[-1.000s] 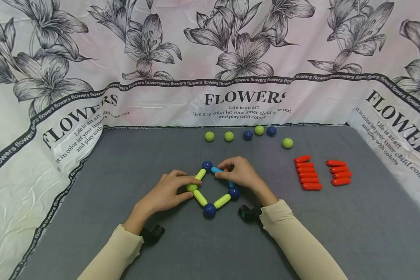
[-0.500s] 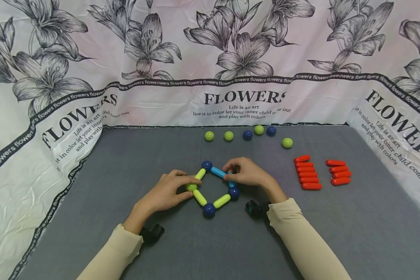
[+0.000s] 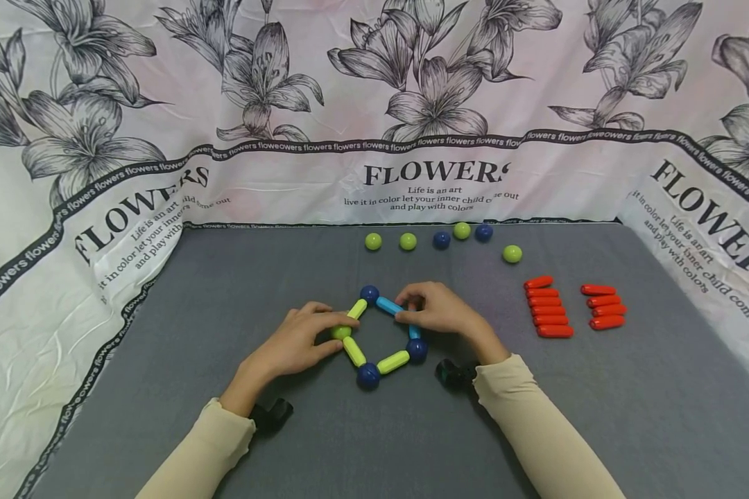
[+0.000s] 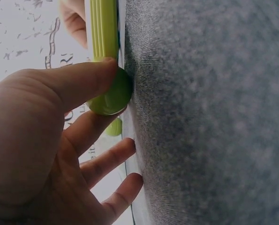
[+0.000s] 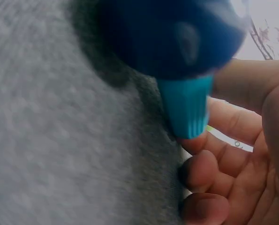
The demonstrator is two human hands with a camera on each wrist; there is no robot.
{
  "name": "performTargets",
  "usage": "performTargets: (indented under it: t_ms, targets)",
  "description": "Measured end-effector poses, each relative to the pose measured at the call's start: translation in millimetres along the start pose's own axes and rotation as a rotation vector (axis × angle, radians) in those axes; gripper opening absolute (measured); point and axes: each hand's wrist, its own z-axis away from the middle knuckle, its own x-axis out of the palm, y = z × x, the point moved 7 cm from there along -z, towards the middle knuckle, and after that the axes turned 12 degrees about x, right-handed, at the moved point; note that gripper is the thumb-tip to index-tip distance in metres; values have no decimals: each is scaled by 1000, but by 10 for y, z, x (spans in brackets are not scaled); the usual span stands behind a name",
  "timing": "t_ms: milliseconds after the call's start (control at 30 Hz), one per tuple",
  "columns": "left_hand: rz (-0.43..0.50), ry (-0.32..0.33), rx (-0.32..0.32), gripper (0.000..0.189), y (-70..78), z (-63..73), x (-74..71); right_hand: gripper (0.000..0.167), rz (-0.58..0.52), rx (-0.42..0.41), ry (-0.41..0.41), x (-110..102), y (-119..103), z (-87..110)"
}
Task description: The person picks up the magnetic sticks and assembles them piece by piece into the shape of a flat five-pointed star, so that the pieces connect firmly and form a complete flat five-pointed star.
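Observation:
A ring of magnetic sticks and balls lies on the grey cloth between my hands. My left hand (image 3: 296, 336) pinches the green ball (image 4: 113, 96) at the ring's left corner between thumb and forefinger, its other fingers spread. Yellow-green sticks (image 3: 354, 352) run from that ball to a blue ball (image 3: 369, 294) at the top and another blue ball (image 3: 368, 375) at the bottom. My right hand (image 3: 437, 308) pinches a light blue stick (image 3: 388, 305) near the upper right corner, where its fingers hide the joint. A second light blue stick (image 5: 186, 105) joins the right-hand blue ball (image 5: 172, 37).
Behind the ring, several loose green balls (image 3: 408, 242) and blue balls (image 3: 441, 240) lie along the back edge. Red sticks (image 3: 546, 302) sit in two stacks at the right. A flower-printed cloth (image 3: 437, 184) hangs behind the table.
My right hand has slid back from the top blue ball along the light blue stick. The bottom blue ball and its sticks have shifted slightly left. The left hand stays in place.

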Motion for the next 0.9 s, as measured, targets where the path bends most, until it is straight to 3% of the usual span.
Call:
performTargets:
  t_ms: [567,900]
  targets:
    - [-10,-8,-4,41,-5,7,0,27,-142,33,-129,-40,61,48]
    - [-17,-14,0,43,1,8,3,30,-155,32,-193,-42,109,63]
